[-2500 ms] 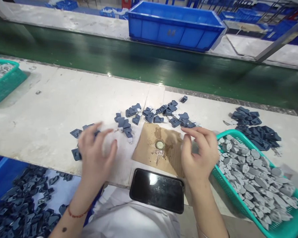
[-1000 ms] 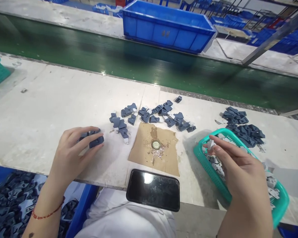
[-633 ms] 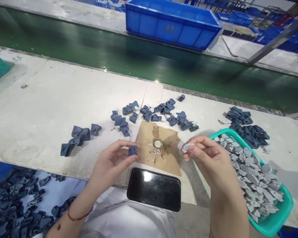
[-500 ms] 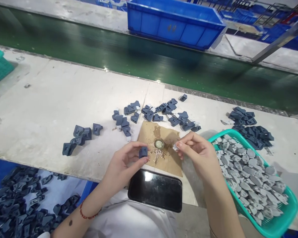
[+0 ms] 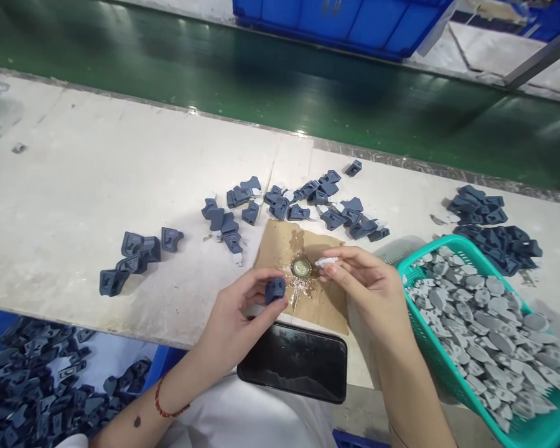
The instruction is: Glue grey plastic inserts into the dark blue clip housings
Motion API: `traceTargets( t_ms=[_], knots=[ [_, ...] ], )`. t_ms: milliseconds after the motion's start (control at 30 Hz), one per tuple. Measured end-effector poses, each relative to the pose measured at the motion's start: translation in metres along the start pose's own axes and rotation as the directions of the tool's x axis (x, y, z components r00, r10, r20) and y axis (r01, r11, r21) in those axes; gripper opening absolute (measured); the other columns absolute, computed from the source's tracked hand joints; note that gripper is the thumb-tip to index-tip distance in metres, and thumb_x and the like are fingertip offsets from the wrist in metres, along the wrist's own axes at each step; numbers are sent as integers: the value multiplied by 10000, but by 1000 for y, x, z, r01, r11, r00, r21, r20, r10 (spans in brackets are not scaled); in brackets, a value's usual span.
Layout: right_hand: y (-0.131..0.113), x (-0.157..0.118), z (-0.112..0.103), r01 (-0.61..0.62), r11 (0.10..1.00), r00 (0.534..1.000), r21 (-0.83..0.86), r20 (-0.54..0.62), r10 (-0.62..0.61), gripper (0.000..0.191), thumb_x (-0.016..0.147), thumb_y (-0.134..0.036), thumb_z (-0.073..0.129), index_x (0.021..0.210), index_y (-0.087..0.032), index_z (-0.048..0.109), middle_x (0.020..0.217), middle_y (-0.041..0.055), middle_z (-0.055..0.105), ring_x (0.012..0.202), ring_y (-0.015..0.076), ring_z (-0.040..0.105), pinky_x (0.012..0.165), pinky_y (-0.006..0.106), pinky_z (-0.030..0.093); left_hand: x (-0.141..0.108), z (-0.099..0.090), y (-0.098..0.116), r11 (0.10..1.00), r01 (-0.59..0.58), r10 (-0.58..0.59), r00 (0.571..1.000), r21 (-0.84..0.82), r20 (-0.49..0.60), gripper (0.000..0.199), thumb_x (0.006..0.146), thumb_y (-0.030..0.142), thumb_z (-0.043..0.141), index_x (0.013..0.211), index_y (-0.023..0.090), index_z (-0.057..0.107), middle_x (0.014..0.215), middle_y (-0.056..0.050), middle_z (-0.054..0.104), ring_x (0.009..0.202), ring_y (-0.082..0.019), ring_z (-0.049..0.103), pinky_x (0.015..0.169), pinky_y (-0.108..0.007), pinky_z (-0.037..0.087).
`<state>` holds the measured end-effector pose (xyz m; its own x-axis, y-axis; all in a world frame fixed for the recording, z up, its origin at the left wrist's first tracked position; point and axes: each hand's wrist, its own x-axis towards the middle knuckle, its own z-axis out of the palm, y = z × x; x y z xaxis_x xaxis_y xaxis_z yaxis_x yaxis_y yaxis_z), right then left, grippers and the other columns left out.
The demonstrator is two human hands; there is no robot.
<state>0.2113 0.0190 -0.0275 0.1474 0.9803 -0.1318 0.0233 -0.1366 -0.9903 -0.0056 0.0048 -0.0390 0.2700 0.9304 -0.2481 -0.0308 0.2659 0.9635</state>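
My left hand point(image 5: 242, 311) pinches a dark blue block point(image 5: 275, 290) between thumb and fingers, over the lower left part of a brown paper sheet point(image 5: 326, 308). Between the thumb and fingers of my right hand point(image 5: 371, 286) is a small light grey piece point(image 5: 326, 262), held over the right part of the sheet. A small round dish point(image 5: 301, 268) with wet, shiny spots around it sits on the paper between the two hands. Several dark blue blocks point(image 5: 299, 213), some with light grey pieces at them, lie scattered behind the paper.
A green basket point(image 5: 448, 336) of grey pieces stands at the right, with piles of blue blocks point(image 5: 506, 246) behind. A black phone point(image 5: 294, 364) lies at the near edge. More blocks point(image 5: 130, 261) lie left, above a bin of dark parts point(image 5: 42, 386). Beyond runs a green belt point(image 5: 214, 81).
The camera view has tilted down. The grey piece in my right hand has turned and shows more of its length, nearer the dish. The blue block in my left hand has turned slightly.
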Motion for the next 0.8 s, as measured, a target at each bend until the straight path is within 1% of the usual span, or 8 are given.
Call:
traceTargets(
  t_ms=[100,200,300,400,500,600,700,800],
  knots=[
    [1,-1,-2,3,1000,999,-10,40,-3,162,869,-349,844,1021,-295,851,955,37,798,749,146,699,680,255,594,0,0,-1,1000,-10,10,1000,24,-10,234,945,277,745,1176,244,728,1133,-51,780,1025,-186,741,932,-279,600],
    [1,-2,-2,51,998,998,-45,48,-49,187,916,-347,801,1097,-348,846,1103,32,784,893,165,713,773,280,602,0,0,1,999,-20,20,1000,28,-16,215,942,248,748,1157,243,735,1143,-42,780,1025,-176,744,920,-257,604],
    [2,-4,2,41,995,998,-88,-40,-44,245,915,-334,800,1160,-335,822,1009,29,766,848,169,703,791,308,608,0,1,3,998,-43,43,999,40,-9,185,945,221,745,1126,259,754,1156,-19,772,1031,-153,739,926,-225,597],
    [4,-5,6,101,986,986,-134,-116,-117,155,899,-298,814,1054,-291,821,947,27,734,816,164,690,766,297,598,1,0,5,997,-65,65,998,51,0,174,958,216,733,1122,266,759,1174,-14,764,1066,-153,733,944,-221,596],
    [6,-5,6,175,965,975,-194,-103,-197,84,927,-286,786,1004,-281,817,1068,43,743,924,178,705,817,305,591,1,0,5,994,-91,91,996,64,-2,172,969,211,718,1130,255,758,1191,-28,760,1107,-166,726,956,-230,599],
    [8,-5,4,171,951,979,-258,-60,-193,135,977,-305,731,1081,-294,817,1050,43,761,934,194,721,846,339,599,1,-1,6,991,-116,117,993,70,-7,165,965,210,718,1123,236,761,1202,-53,758,1145,-191,720,950,-239,603],
    [9,-5,3,225,909,971,-352,5,-238,199,1005,-306,689,1163,-297,810,1110,58,753,1024,220,717,864,356,600,0,-1,7,992,-103,104,995,75,-4,167,963,228,725,1125,228,767,1188,-68,764,1128,-206,726,934,-253,610],
    [10,-6,4,217,908,970,-358,-27,-243,194,959,-305,755,1146,-286,798,1085,47,761,942,196,717,815,327,606,0,-1,6,992,-96,96,995,86,4,167,962,249,735,1123,237,778,1148,-58,775,1048,-190,737,917,-250,610]
  ],
)
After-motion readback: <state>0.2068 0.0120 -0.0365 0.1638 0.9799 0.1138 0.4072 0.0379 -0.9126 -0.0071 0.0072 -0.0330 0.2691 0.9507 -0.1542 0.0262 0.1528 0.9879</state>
